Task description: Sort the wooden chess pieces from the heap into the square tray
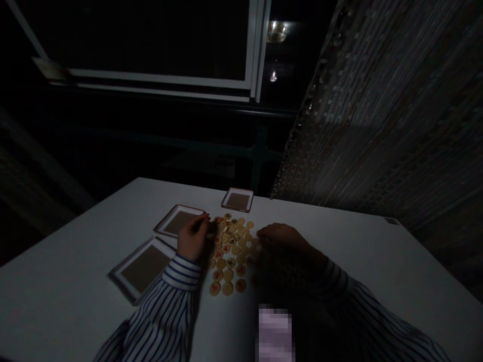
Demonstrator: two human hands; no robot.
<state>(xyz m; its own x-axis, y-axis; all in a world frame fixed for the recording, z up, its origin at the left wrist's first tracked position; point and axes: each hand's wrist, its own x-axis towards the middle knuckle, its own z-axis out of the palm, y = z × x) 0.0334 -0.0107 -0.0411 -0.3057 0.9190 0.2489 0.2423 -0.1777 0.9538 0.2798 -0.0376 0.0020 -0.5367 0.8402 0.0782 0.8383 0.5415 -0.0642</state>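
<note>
Round wooden Chinese chess pieces (231,262) lie loosely heaped in the middle of the white table, some showing red or black characters and others blank sides up. At the heap's left edge, my left hand (191,239) is raised with thumb and fingertips pinched together; what they hold, if anything, is too dark to see. My right hand (285,239) lies low over the right edge of the heap, back upward, its fingers stretched toward the pieces. Deep shadow covers its underside. More pieces (292,274) show faintly in the shadow beneath my right wrist.
Three shallow trays lie on the white table (75,276): one at the far side (237,200), one behind my left hand (177,221), and a larger one (145,266) beside my left sleeve. A beaded string curtain (370,110) hangs at right. Beyond the table stands a dark window (162,76).
</note>
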